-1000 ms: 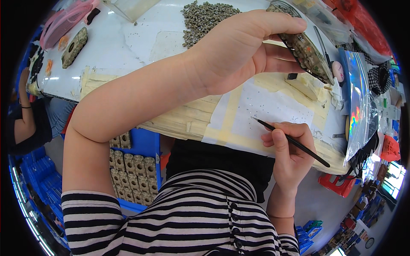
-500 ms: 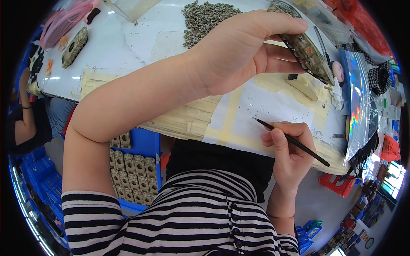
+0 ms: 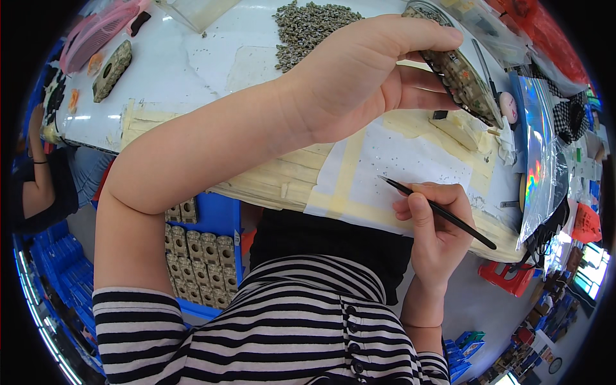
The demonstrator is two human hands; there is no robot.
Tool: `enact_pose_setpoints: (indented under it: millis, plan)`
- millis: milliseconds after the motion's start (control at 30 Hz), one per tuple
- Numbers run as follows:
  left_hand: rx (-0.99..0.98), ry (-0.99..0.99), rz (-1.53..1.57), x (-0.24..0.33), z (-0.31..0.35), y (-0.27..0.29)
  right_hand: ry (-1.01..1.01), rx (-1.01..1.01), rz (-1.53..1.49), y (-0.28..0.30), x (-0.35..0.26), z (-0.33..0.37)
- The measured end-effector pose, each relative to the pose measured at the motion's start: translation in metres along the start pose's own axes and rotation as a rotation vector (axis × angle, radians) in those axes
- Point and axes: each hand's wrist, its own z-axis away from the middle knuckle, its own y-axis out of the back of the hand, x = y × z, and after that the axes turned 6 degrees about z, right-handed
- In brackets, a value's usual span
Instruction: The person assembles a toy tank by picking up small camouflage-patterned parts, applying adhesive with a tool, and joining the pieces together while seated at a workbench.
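Observation:
My left hand [image 3: 372, 70] reaches across to the upper right. Between its thumb and fingers is a camouflage-patterned shell piece [image 3: 463, 83], tilted, with a dark jagged edge; its far end is partly behind my thumb. Lower down, my right hand [image 3: 439, 221] pinches a slim black pointed tool [image 3: 452, 220]; whether it has one or two prongs I cannot tell. The tool's tip hovers over or touches a white paper sheet [image 3: 366, 196] taped to the table. Tiny shiny specks [image 3: 410, 163] are scattered on this sheet.
A heap of small camouflage-coloured parts [image 3: 308, 32] lies beyond my left forearm. Another patterned piece [image 3: 112, 70] and a pink basket [image 3: 102, 32] are far left. Plastic bags [image 3: 539, 147] crowd the right edge. Below, a blue crate [image 3: 221, 215] holds several patterned pieces. Another person's arm [image 3: 38, 173] shows left.

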Motion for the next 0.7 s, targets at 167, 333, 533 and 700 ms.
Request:
enact_pose_setpoints:
  millis: [167,333,533,700]
  plan:
    - [0.003,0.001,-0.006,0.0,0.0,-0.0002,0.006,-0.009,0.019,0.0007,0.0002,-0.0004]
    - [-0.001,0.004,0.001,0.0001,-0.0002,-0.0001,0.007,-0.011,0.019,0.0007,0.0,-0.0006]
    - [0.001,-0.001,-0.005,0.0,0.0003,-0.0002,0.012,-0.015,0.006,0.0013,0.0002,-0.0001]
    - [-0.005,-0.004,-0.015,0.0005,0.0006,0.0002,0.02,-0.016,-0.019,0.0025,0.0011,-0.0001]
